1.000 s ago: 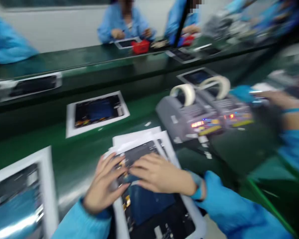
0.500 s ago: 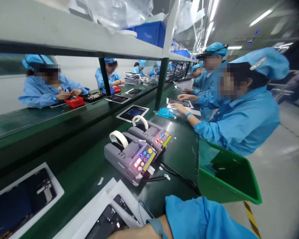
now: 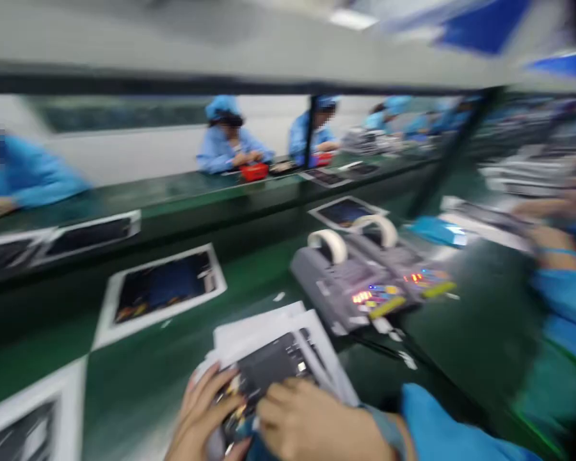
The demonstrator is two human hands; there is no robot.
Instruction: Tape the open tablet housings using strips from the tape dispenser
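Note:
A dark tablet panel (image 3: 271, 358) with small silvery and orange parts lies on white sheets (image 3: 259, 326) at the bench's near side. My left hand (image 3: 204, 413) rests at the panel's lower left end, its fingers stretched and spread over the edge. My right hand (image 3: 317, 419) bends over the panel's lower right part with curled fingers; what is between the fingertips, if anything, is hidden. Something dark blue shows between the two hands at the bottom edge, too blurred to name.
Two grey tape dispensers (image 3: 350, 288) with white rolls stand to the right, their cables trailing on the green bench (image 3: 480, 320). More tablet panels on white sheets (image 3: 218, 272) lie leftward. A blue packet (image 3: 436, 230) lies beyond. Co-workers sit across; another person's arms (image 3: 561, 256) are at right.
My view has swung left, so the dispensers and co-workers appear further right. Both my hands now show on the tablet panel; before, only my right wrist and sleeve were in view.

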